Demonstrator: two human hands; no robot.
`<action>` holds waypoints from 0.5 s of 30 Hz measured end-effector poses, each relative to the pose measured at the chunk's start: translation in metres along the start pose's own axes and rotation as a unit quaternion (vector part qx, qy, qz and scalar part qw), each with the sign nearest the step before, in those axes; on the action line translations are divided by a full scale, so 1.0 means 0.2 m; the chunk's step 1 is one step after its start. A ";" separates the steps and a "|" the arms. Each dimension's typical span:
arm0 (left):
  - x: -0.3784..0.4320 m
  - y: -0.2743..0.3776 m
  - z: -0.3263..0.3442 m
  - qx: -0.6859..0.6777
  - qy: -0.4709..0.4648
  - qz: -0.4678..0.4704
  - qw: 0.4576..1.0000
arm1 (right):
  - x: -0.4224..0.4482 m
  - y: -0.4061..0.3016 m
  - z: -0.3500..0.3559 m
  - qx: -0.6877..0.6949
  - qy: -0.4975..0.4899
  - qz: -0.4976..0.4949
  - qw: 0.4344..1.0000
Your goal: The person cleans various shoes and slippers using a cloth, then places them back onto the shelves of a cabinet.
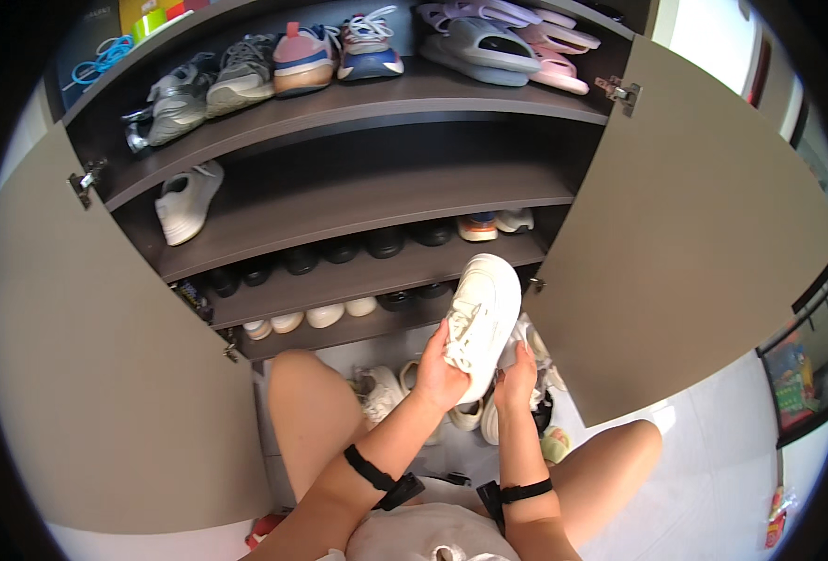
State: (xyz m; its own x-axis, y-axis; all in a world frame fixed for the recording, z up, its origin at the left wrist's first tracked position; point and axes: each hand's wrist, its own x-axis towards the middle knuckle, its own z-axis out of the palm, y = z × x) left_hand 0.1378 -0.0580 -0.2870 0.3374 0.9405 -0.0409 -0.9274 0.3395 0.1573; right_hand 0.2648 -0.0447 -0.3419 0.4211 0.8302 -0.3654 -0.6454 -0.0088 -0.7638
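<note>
My left hand (443, 370) is closed around the heel end of a cream lace-up sneaker (489, 308), its toe pointing up toward the shoe cabinet. Just to the right, my right hand (517, 375) holds something whitish, perhaps a cloth or wipe (510, 353), partly hidden behind the sneaker; its kind is unclear. Below the hands, several shoes stand on the floor, among them a white laced sneaker (380, 393). A single white sneaker (188, 203) rests at the left end of the cabinet's second shelf (386, 189).
Both cabinet doors stand open, the left door (119, 365) and right door (687, 231) flanking my arms. Sneakers and slides (484, 52) fill the top shelf; dark and white shoes line the lower shelves. Green slippers (555, 444) lie near my right knee.
</note>
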 end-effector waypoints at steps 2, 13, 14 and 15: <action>0.02 -0.05 -0.02 0.032 0.001 0.011 0.999 | 0.04 -0.09 -0.04 -0.012 -0.049 -0.163 0.985; -0.01 -0.13 -0.01 0.233 0.052 0.035 0.971 | -0.17 -0.41 0.07 -0.530 -0.260 -0.552 0.588; 0.00 -0.13 -0.01 0.228 0.043 0.059 0.971 | -0.17 -0.39 0.02 -0.521 -0.267 -0.542 0.603; 0.00 -0.11 0.00 0.224 0.029 0.070 0.972 | -0.17 -0.39 0.00 -0.510 -0.274 -0.532 0.618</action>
State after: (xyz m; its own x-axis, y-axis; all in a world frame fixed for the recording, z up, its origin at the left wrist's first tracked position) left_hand 0.1589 -0.0649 -0.2903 0.1923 0.9805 -0.0416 -0.7955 0.1806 0.5785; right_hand 0.3011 -0.0727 -0.2695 -0.1976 0.7311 0.6531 0.6666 0.5887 -0.4572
